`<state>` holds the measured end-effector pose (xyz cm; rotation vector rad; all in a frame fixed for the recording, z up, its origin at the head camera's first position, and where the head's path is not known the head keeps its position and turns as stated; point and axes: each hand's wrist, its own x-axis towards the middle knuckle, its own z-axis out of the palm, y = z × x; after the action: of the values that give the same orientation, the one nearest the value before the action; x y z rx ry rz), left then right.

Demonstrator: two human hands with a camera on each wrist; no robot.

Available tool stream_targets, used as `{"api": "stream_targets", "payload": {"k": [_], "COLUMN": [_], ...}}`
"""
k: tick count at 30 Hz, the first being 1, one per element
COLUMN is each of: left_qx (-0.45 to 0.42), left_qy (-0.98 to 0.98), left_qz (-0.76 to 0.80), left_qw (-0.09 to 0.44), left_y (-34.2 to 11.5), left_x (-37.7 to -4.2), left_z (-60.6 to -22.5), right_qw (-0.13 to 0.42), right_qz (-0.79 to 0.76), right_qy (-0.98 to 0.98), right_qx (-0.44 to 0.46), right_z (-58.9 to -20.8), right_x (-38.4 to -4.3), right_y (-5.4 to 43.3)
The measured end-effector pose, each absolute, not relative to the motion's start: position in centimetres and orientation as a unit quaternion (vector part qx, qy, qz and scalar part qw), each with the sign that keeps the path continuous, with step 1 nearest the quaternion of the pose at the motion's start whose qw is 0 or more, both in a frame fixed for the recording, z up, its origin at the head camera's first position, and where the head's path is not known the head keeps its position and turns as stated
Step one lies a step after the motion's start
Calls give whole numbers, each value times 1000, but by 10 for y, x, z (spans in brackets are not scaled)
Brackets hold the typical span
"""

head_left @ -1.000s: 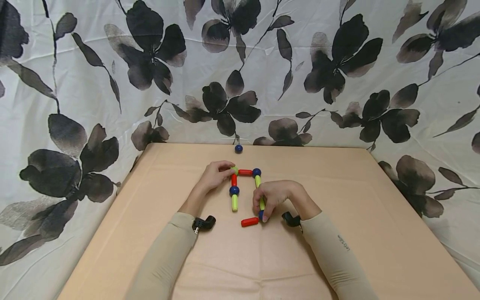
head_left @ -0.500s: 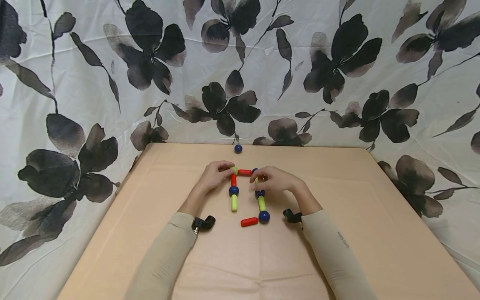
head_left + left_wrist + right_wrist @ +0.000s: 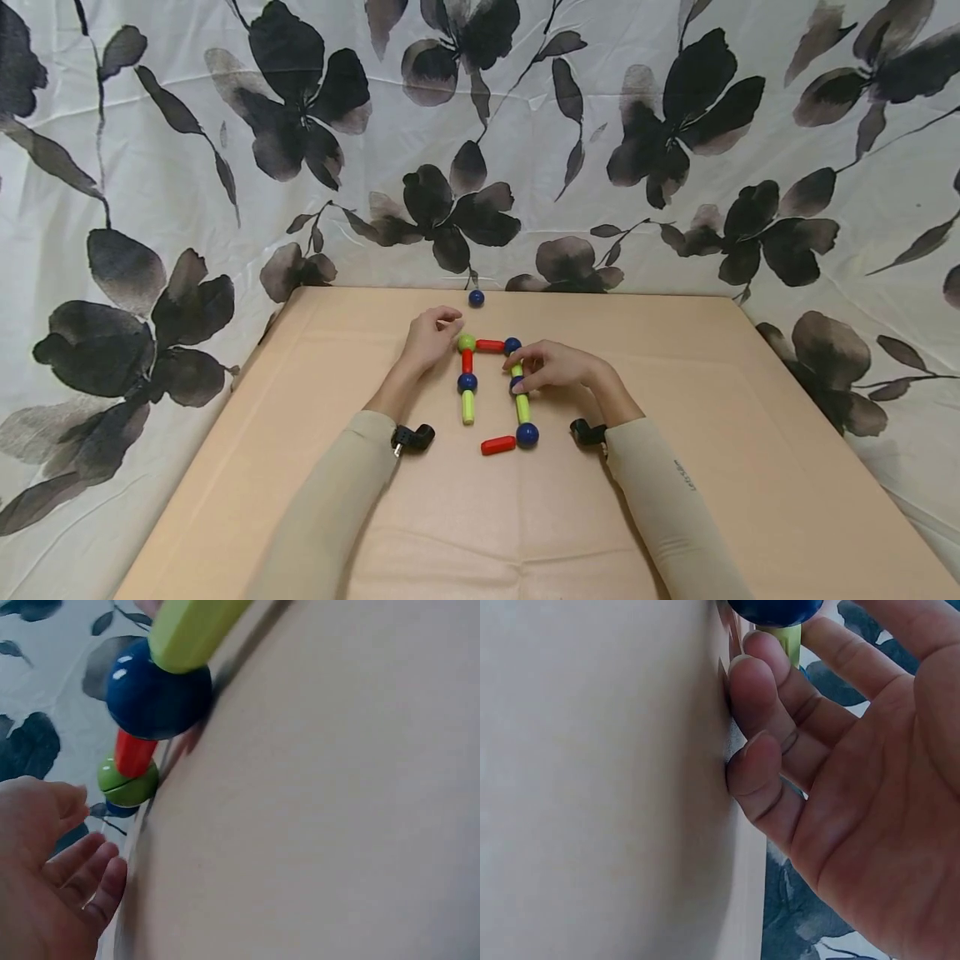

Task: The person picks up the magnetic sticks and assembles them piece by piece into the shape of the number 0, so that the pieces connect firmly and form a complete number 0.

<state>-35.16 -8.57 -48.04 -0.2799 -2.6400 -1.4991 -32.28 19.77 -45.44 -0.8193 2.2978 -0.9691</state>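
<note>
The person's left hand point(image 3: 429, 340) hangs with its fingers loosely spread and holds nothing, just beside the green ball point(image 3: 467, 342) and apart from it. The right hand point(image 3: 558, 365) has its thumb and fingers bent about the middle blue ball point(image 3: 514, 382) on the right side; whether they pinch it, the views do not settle.

From the green ball, a red crossbar point(image 3: 491, 346) runs right to the corner blue ball point(image 3: 512, 345). From there, toward the person, come the upper lime stick point(image 3: 517, 367), the middle blue ball, the lower lime stick point(image 3: 522, 407) and the near blue ball point(image 3: 527, 435), with the near red stick point(image 3: 498, 445) pointing left from it. The left side descends as a red upright point(image 3: 467, 362), the left blue ball point(image 3: 467, 382) and a lime end stick point(image 3: 468, 407). A gap separates that stick from the near red one.

Farther out, the loose blue ball point(image 3: 476, 298) sits near the far edge of the tabletop point(image 3: 300, 367).

The step in hand appears to be straightening the right side. The next move probably calls for the free left hand to fetch the loose ball for the gap, with the right side undisturbed.
</note>
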Motion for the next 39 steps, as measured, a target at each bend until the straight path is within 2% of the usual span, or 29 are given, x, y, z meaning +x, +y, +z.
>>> {"api": "stream_targets", "payload": {"k": [9, 17, 26, 34, 39], "left_qx": [-149, -174, -92, -190, -192], "left_qy": [-935, -949, -954, -960, -964], "left_qz": [-319, -261, -284, -203, -178], "left_qw": [46, -4, 18, -17, -36], "left_y": [-59, -47, -43, -31, -20], "left_x": [-385, -388, -392, -387, -384], "left_z": [-466, -456, -460, -451, -446], "right_qw": [261, 266, 273, 270, 267], "right_qz": [-364, -369, -374, -370, -367], "right_qy": [843, 841, 839, 842, 843], "right_qx": [-299, -292, -285, -284, -289], "right_z": [-457, -458, -457, -456, -455], "right_x": [-323, -323, -322, -321, -320], "right_y": [200, 200, 200, 199, 198]}}
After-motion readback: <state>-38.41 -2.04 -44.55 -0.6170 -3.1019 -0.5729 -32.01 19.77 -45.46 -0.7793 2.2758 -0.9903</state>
